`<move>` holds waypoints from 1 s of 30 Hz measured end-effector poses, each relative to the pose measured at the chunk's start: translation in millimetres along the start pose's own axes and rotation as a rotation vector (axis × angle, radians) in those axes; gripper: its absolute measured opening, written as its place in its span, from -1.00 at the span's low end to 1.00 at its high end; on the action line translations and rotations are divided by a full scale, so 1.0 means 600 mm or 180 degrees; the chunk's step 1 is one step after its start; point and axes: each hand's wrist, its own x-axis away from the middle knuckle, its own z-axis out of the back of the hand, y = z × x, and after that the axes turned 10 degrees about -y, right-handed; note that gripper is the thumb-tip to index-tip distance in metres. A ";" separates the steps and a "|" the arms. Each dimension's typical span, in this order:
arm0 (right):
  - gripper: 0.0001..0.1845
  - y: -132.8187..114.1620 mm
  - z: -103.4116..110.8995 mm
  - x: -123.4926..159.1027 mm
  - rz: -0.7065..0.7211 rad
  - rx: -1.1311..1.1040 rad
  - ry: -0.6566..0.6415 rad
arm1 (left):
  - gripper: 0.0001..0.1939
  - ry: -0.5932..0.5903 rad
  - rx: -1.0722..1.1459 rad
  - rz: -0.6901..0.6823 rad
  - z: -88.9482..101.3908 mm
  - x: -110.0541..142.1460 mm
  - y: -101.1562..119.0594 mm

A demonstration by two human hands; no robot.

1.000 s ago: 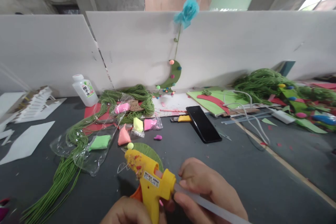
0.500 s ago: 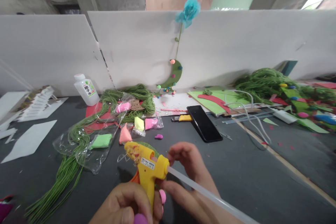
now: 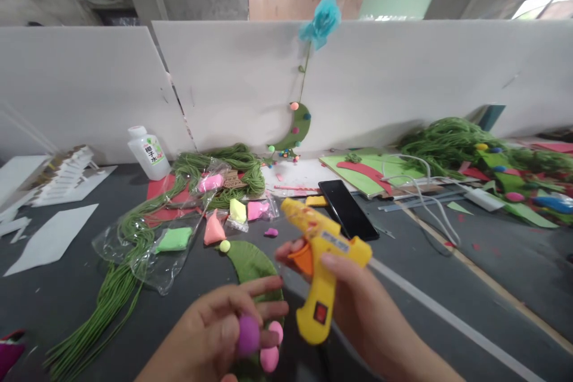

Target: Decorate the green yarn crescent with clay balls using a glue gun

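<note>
My right hand grips a yellow hot glue gun around its body, near the orange trigger. A long translucent glue stick sticks out of its back. Between thumb and fingers my left hand pinches a purple clay ball, its other fingers stretched out. Below that hand lies a green felt crescent, partly hidden by the fingers. A pale yellow ball sits at the crescent's tip, and pink balls are at its lower edge.
Bagged clay, green cords and a white bottle are on the left. A black phone lies beyond the glue gun. White cable runs at right. A decorated crescent with a blue flower leans against the white panel.
The glue gun has passed from my left hand to my right and moved right, uncovering the felt crescent. My left hand still holds the purple ball, its fingers now spread.
</note>
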 end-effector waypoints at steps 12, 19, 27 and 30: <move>-0.70 0.014 0.019 0.006 -0.0902 0.0897 0.0393 | -0.88 0.0631 0.0203 0.0030 0.030 -0.019 0.020; -0.59 0.022 0.039 0.015 -0.1138 0.1366 0.0436 | -0.79 0.0668 0.0121 -0.0048 0.036 -0.026 0.013; -0.78 0.014 0.014 0.012 -0.0921 0.1200 0.0692 | -0.81 0.0709 -0.0023 0.0047 0.037 -0.028 0.014; -0.77 0.010 0.009 0.009 -0.1038 0.1168 0.0706 | -0.88 0.0465 -0.0195 0.0026 0.038 -0.024 0.010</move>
